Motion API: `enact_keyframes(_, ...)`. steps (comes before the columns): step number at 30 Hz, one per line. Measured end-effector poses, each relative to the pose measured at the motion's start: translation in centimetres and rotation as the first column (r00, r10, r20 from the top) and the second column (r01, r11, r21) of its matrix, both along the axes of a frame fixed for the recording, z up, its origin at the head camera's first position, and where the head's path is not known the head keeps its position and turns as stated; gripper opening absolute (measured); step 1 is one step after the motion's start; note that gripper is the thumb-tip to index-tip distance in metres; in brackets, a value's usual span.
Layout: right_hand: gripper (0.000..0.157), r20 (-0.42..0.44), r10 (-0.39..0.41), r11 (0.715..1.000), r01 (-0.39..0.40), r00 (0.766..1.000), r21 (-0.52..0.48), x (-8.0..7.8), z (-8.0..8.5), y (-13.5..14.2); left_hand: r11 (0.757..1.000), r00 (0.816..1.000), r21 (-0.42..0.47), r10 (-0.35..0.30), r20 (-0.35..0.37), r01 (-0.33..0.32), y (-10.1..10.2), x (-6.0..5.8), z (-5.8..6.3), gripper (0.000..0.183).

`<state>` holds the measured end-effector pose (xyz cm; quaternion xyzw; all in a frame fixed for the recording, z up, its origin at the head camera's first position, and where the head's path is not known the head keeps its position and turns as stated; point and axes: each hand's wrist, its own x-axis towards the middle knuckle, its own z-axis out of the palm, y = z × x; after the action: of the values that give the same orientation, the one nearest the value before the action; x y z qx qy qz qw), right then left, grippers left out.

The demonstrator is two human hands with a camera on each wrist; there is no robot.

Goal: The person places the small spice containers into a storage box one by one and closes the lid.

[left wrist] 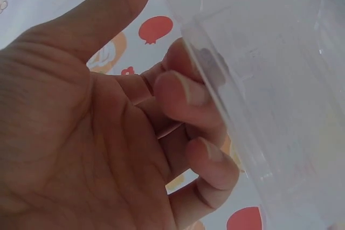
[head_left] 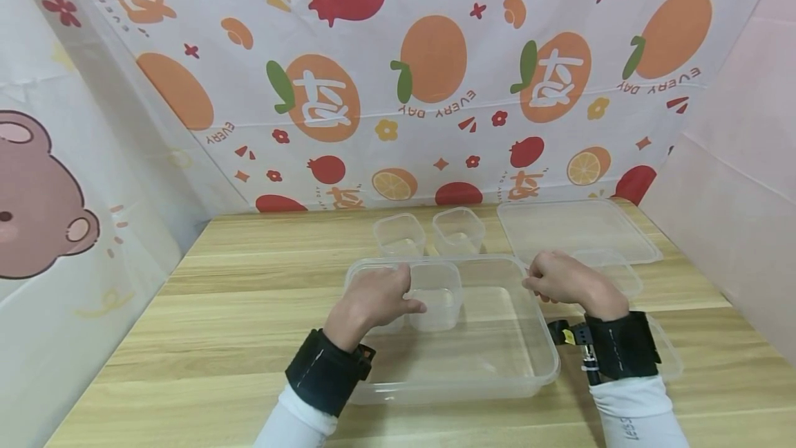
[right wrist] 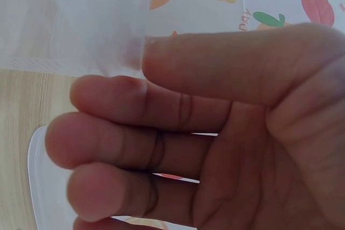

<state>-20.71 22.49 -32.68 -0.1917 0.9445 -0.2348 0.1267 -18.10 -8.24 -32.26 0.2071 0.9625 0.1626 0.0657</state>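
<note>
A large clear plastic box (head_left: 466, 386) stands on the table with small clear square containers inside its left part. Over these my left hand (head_left: 379, 296) reaches down, thumb pointing right beside one small container (head_left: 438, 310). Its fingers (left wrist: 183, 92) curl at a clear plastic rim (left wrist: 215, 98) in the left wrist view, and one finger shows through the plastic. The left hand seems to hold the small container, partly hidden under it. My right hand (head_left: 562, 278) pinches the large box's right rim between thumb (right wrist: 188, 63) and index finger.
Two more small clear containers (head_left: 399, 237) stand behind the large box. A large clear lid (head_left: 584, 223) lies at the back right. Smaller clear lids (head_left: 665, 348) lie under and beside the right arm. Printed cloth (head_left: 435, 144) borders the wooden table (head_left: 249, 310) at the back and sides.
</note>
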Motion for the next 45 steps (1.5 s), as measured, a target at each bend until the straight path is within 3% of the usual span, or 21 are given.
enact_keyframes(7, 0.035, 0.001, -0.003, 1.000, 0.003, 1.000, -0.004, 0.0, 0.1, 0.0, 1.000, 0.996, 0.009, 0.002, -0.085, -0.001, -0.7, -0.2, 0.7, 0.026)
enact_keyframes(13, 0.035, -0.003, 0.000, 1.000, 0.000, 1.000, -0.001, 0.0, 0.1, 0.0, 0.995, 0.994, 0.092, 0.044, -0.100, -0.035, -1.7, -1.2, 1.0, 0.017)
enact_keyframes(22, 0.035, -0.002, 0.002, 1.000, -0.002, 1.000, 0.001, 0.0, 0.1, 0.0, 0.997, 0.989, 0.071, 0.053, -0.138, -0.043, -2.5, -2.2, 1.6, 0.016)
enact_keyframes(32, 0.036, 0.002, 0.001, 1.000, -0.001, 1.000, 0.010, -0.2, 0.2, 0.0, 0.997, 0.988, 0.032, 0.081, -0.135, -0.077, -3.5, -3.7, 3.1, 0.018)
enact_keyframes(45, 0.037, 0.006, -0.001, 1.000, 0.000, 1.000, 0.013, -0.2, 0.2, 0.0, 0.992, 0.989, 0.025, 0.127, -0.078, -0.126, -4.8, -5.5, 3.6, 0.023)
